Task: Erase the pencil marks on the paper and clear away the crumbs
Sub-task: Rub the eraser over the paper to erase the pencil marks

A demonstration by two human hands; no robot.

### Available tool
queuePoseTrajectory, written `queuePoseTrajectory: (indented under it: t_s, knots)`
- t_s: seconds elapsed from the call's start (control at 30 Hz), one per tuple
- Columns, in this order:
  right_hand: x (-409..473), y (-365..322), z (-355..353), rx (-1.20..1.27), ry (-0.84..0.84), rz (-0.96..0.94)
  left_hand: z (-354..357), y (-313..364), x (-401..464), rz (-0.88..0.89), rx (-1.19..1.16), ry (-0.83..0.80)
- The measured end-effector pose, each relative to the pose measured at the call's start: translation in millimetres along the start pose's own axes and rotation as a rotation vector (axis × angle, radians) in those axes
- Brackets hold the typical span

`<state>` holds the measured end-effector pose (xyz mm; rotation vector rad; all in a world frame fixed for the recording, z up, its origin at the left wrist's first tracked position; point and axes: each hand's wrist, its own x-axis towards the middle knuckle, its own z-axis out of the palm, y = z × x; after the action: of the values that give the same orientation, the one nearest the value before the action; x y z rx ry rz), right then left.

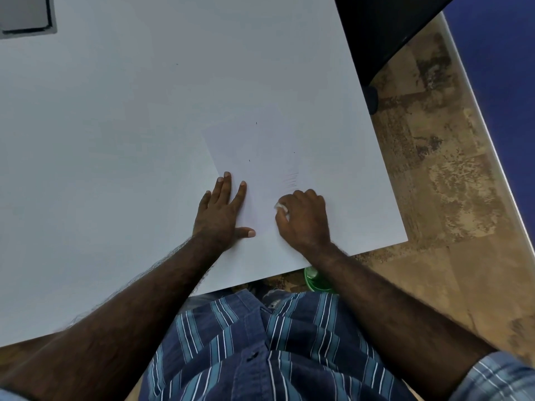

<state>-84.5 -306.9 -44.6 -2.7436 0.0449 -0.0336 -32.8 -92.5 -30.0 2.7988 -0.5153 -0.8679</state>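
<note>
Head view, desk from above — paper (278,157): white sheet, nearly the same tone as the white table (115,140) under it, its left edge faintly visible beyond the left hand's fingertips; faint pencil marks (292,180) as short strokes just beyond the right hand's knuckles; a few dark specks — crumbs (249,160) — scattered farther out on the sheet. Left hand (223,209): flat, fingers straight and spread, pressing the sheet's left edge. Right hand (304,218): fingers curled round a small white eraser (281,208), mostly hidden in the grip, only one end showing at the thumb side; contact with the sheet hard to make out. Surroundings: green object (314,280) partly hidden below the table edge under the right forearm; dark chair (385,33) far beyond the right hand; grey panel (24,14) cut off at the far left corner; striped blue shirt (260,342) nearest the camera.
</note>
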Motion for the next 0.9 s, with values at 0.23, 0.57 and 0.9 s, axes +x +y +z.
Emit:
queuePoseTrajectory:
  t_s: [0.23,0.57,0.9]
  knots:
    - [-20.6,-20.8,5.7,0.061,-0.174,-0.273,1.0,-1.6,-0.2,0.007,-0.007,0.011]
    - [-19.1,-20.4,6.3,0.131,-0.114,-0.155,-0.1,0.3,0.5,0.003,-0.018,0.007]
    - [-7.9,7.5,1.5,0.072,0.027,0.056,-0.2,0.4,-0.6,0.004,-0.009,0.009]
